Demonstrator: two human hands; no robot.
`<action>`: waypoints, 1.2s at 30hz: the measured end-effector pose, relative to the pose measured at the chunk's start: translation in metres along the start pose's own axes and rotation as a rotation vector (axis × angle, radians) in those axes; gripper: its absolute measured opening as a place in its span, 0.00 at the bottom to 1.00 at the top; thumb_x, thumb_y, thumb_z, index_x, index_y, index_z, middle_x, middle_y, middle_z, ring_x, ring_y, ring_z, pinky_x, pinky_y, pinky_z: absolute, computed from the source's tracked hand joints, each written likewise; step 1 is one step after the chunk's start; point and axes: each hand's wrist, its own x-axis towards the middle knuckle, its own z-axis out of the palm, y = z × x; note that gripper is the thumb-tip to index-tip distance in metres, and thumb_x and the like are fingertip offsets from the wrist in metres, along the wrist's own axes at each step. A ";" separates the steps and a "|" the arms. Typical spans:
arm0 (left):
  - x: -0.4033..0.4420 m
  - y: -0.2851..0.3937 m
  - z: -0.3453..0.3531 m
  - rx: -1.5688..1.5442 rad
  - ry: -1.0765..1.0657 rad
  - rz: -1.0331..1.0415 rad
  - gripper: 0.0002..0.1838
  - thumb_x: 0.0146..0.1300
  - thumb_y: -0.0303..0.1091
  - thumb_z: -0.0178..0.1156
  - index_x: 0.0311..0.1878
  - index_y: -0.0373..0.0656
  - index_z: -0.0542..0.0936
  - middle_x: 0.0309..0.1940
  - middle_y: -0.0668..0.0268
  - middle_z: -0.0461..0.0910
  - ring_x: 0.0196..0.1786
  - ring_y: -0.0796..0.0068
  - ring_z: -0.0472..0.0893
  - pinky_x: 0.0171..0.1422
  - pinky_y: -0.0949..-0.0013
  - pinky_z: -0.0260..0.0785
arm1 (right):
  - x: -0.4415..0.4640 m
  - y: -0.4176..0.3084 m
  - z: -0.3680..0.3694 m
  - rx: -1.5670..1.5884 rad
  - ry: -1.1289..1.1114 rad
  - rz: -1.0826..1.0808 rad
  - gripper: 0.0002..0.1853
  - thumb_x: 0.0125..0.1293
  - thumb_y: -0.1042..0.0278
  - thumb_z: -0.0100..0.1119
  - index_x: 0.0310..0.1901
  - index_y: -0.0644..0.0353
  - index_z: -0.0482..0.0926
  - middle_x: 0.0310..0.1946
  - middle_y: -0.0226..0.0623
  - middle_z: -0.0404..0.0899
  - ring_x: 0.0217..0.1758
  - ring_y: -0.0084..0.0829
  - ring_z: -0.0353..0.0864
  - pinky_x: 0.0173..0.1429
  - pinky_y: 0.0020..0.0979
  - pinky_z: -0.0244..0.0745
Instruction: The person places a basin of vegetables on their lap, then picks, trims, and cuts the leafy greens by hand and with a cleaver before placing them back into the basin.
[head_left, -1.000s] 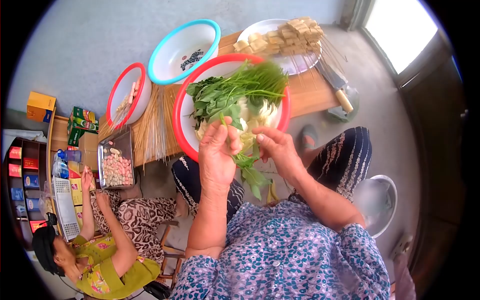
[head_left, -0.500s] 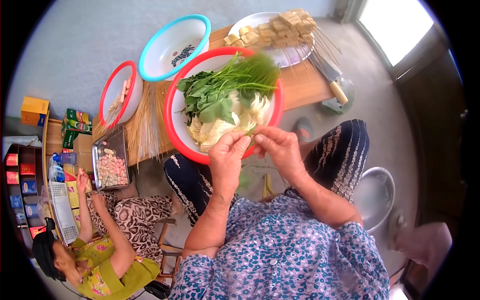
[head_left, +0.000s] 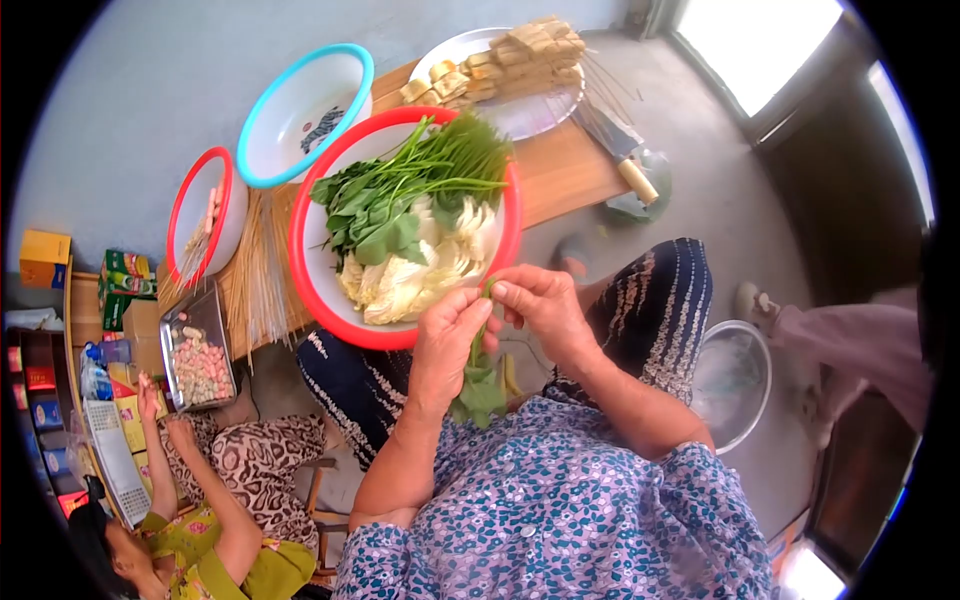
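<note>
From far off I see the left hand point(head_left: 447, 348) hold the greens point(head_left: 481, 396), long way running from the right hand point(head_left: 548, 312)'s pinch near the bowl point(head_left: 302, 275) toward the shirt point(head_left: 560, 490), leaves nearer the left.

1 head-worn view, forward-down over hands point(head_left: 552, 315)

Teal-patterned shirt point(head_left: 540, 510), navy patterned trousers point(head_left: 655, 320)

Wearer's two hands point(head_left: 452, 340) point(head_left: 548, 312), two red-rimmed basins point(head_left: 299, 240) point(head_left: 236, 215), one blue-rimmed basin point(head_left: 285, 125), one knife point(head_left: 612, 140), one rectangular tray point(head_left: 199, 309)
</note>
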 end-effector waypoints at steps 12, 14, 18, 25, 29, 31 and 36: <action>0.005 -0.017 0.008 -0.168 -0.060 -0.144 0.07 0.68 0.34 0.57 0.42 0.40 0.77 0.27 0.68 0.78 0.25 0.82 0.73 0.29 0.79 0.67 | 0.074 -0.008 -0.110 -0.960 0.243 -0.308 0.11 0.61 0.63 0.60 0.37 0.61 0.84 0.32 0.53 0.80 0.35 0.53 0.81 0.39 0.43 0.76; 0.006 -0.022 0.010 -0.172 -0.057 -0.156 0.08 0.68 0.34 0.57 0.42 0.39 0.77 0.27 0.68 0.78 0.24 0.82 0.73 0.29 0.80 0.66 | 0.106 0.002 -0.152 -1.197 0.398 -0.422 0.09 0.60 0.66 0.57 0.30 0.63 0.80 0.26 0.55 0.78 0.33 0.57 0.78 0.37 0.49 0.73; 0.010 -0.028 0.015 -0.162 -0.022 -0.158 0.08 0.68 0.34 0.57 0.44 0.39 0.78 0.27 0.68 0.79 0.25 0.83 0.74 0.28 0.80 0.66 | 0.146 0.005 -0.206 -1.378 0.609 -0.519 0.07 0.60 0.69 0.52 0.33 0.62 0.78 0.31 0.53 0.78 0.38 0.55 0.78 0.42 0.50 0.72; 0.006 -0.039 0.003 -0.073 0.071 -0.112 0.10 0.68 0.33 0.56 0.48 0.39 0.78 0.48 0.61 0.83 0.28 0.85 0.76 0.30 0.81 0.65 | 0.186 0.011 -0.238 -1.474 0.608 -0.261 0.10 0.61 0.69 0.50 0.44 0.60 0.73 0.38 0.50 0.78 0.42 0.54 0.76 0.47 0.51 0.71; 0.006 -0.046 0.010 0.032 0.121 -0.038 0.12 0.69 0.34 0.56 0.51 0.37 0.78 0.52 0.62 0.81 0.30 0.84 0.78 0.29 0.81 0.64 | 0.181 0.021 -0.239 -1.525 0.585 -0.320 0.08 0.60 0.74 0.50 0.41 0.60 0.70 0.38 0.49 0.78 0.44 0.55 0.74 0.47 0.51 0.70; 0.005 -0.047 0.012 0.049 0.160 -0.022 0.12 0.70 0.34 0.56 0.51 0.38 0.79 0.52 0.62 0.81 0.29 0.84 0.78 0.28 0.82 0.64 | 0.175 0.022 -0.232 -1.523 0.562 -0.371 0.08 0.60 0.75 0.50 0.41 0.61 0.70 0.38 0.50 0.77 0.45 0.55 0.74 0.48 0.51 0.70; 0.001 -0.047 0.012 0.058 0.236 0.010 0.13 0.70 0.34 0.56 0.52 0.38 0.79 0.52 0.62 0.81 0.29 0.84 0.78 0.26 0.83 0.63 | 0.181 0.042 -0.229 -1.534 0.503 -0.472 0.05 0.60 0.76 0.50 0.38 0.65 0.71 0.38 0.53 0.76 0.43 0.55 0.73 0.47 0.49 0.69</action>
